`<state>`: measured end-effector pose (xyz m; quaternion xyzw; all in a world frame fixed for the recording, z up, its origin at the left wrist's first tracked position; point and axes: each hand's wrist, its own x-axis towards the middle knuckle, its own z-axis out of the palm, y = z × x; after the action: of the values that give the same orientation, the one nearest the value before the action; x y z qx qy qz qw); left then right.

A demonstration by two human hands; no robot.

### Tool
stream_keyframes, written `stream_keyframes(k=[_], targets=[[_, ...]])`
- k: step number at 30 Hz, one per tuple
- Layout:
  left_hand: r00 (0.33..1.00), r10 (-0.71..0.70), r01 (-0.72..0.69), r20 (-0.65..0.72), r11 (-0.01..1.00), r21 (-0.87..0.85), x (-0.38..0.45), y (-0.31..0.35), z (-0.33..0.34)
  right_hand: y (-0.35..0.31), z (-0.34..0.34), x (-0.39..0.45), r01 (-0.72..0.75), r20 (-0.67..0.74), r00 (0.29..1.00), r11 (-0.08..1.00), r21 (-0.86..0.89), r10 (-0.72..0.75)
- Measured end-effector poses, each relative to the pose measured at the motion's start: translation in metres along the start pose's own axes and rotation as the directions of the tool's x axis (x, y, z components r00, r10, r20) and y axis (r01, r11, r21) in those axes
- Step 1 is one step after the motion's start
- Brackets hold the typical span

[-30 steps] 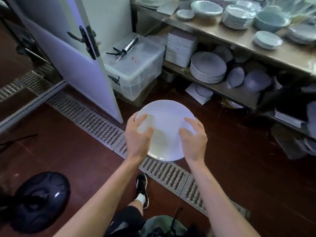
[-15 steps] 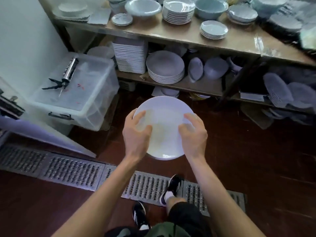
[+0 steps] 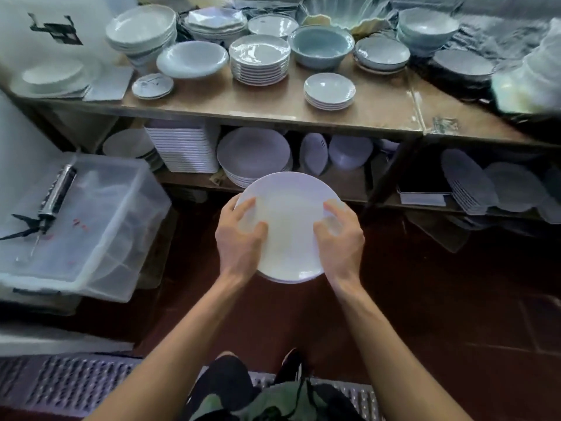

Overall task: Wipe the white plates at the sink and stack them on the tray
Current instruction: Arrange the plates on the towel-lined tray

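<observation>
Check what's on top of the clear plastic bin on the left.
A caulking gun lies on the clear bin's lid, beside small red marks. The contents are blurred through the plastic.

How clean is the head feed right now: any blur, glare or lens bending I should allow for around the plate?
Head view: the round white plate and both hands, left hand and right hand, are fairly sharp; the far right edge smears into blur; bright glare sits on the stacked glazed plates on the wooden shelf top; the wide lens bends that shelf edge; the lower shelf lies in shadow.

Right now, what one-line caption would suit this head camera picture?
Both hands, left hand and right hand, hold a white plate before a wooden shelf stacked with crockery.
</observation>
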<state>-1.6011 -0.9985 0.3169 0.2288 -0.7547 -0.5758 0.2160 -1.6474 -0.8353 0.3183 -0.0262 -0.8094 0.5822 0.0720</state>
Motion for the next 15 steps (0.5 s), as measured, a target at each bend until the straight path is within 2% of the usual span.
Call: stream_keyframes(k=[4, 15], targets=[[1.0, 0.001, -0.001, -0.009, 1.0, -0.01, 0.044, 0.006, 0.038, 0.003, 0.003, 0.057, 0.018, -0.021, 1.0, 1.0, -0.013, -0.018], [0.997, -0.052, 0.055, 0.048, 0.997, -0.048, 0.194, 0.001, 0.134, 0.016, 0.045, 0.217, -0.053, -0.05, 0.997, 0.998, -0.042, 0.051]])
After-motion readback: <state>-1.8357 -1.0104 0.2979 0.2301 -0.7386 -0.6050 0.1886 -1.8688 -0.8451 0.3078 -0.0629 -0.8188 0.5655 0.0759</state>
